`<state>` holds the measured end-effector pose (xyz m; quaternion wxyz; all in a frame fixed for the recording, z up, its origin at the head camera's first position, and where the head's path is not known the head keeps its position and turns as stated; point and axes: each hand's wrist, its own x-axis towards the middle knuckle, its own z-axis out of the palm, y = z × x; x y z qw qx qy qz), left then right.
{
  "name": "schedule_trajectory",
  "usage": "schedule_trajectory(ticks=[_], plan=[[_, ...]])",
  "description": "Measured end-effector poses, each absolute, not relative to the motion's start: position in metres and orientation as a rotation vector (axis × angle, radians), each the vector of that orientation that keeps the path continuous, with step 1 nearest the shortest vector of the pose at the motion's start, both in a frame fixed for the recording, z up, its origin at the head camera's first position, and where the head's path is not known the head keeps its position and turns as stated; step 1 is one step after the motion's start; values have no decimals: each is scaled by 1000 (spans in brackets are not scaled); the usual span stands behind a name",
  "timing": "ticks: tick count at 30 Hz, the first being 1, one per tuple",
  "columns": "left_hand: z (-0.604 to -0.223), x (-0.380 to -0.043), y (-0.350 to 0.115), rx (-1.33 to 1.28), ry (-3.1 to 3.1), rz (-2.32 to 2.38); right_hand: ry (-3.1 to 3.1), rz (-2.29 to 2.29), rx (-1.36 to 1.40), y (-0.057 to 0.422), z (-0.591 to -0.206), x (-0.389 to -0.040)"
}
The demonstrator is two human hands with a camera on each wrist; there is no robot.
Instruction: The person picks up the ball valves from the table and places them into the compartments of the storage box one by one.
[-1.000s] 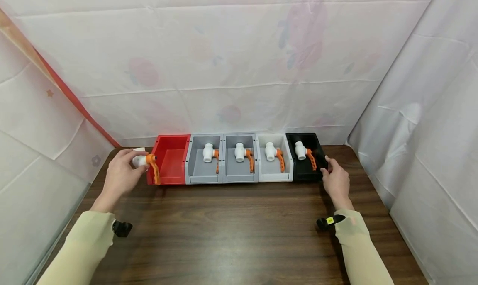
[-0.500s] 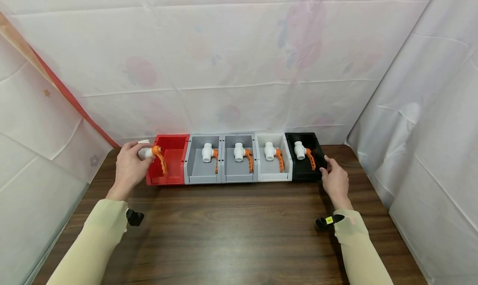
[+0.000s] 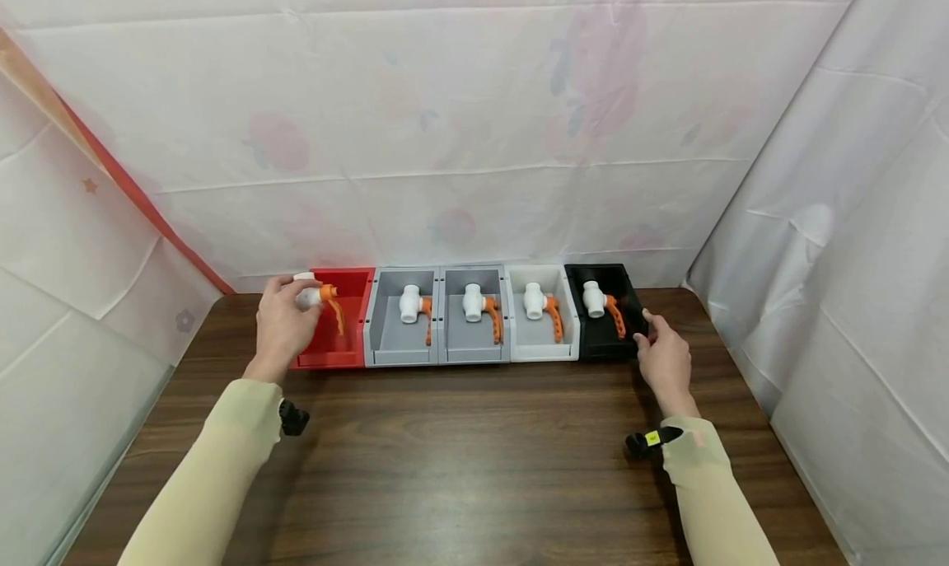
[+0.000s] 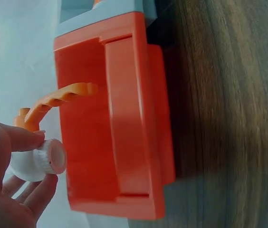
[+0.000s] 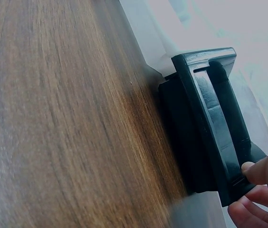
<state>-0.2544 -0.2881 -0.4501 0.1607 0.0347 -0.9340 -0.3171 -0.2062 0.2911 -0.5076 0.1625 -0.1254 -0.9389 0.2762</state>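
Note:
My left hand (image 3: 284,327) pinches a white ball valve (image 4: 27,165) with an orange lever handle (image 4: 60,97) between thumb and fingers. It holds the valve over the left side of the red bin (image 4: 86,147), the handle reaching over the bin's inside. At the other end of the row, my right hand (image 3: 665,362) grips the right wall of the black bin (image 5: 219,123), thumb at the inner side and fingers outside. A similar valve (image 3: 593,300) lies in that black bin.
Between the red and black bins stand a grey bin (image 3: 385,348), a second grey bin (image 3: 460,343) and a white bin (image 3: 544,352), each with one valve in it. The row sits at the back of a wooden table (image 3: 460,459), against a white curtain (image 3: 474,121).
My left hand has moved to the right with the valve, from beside the red bin to over it. My right hand has stayed on the black bin.

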Motion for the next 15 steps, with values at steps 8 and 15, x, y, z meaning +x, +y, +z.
schedule_trajectory(ticks=[8,15], plan=[[-461,-268,-279,89,-2756,-910,-2682,795,-375,292,-507,-206],[-470,-276,-274,75,-2845,-885,-2681,801,-378,292,-508,-207]])
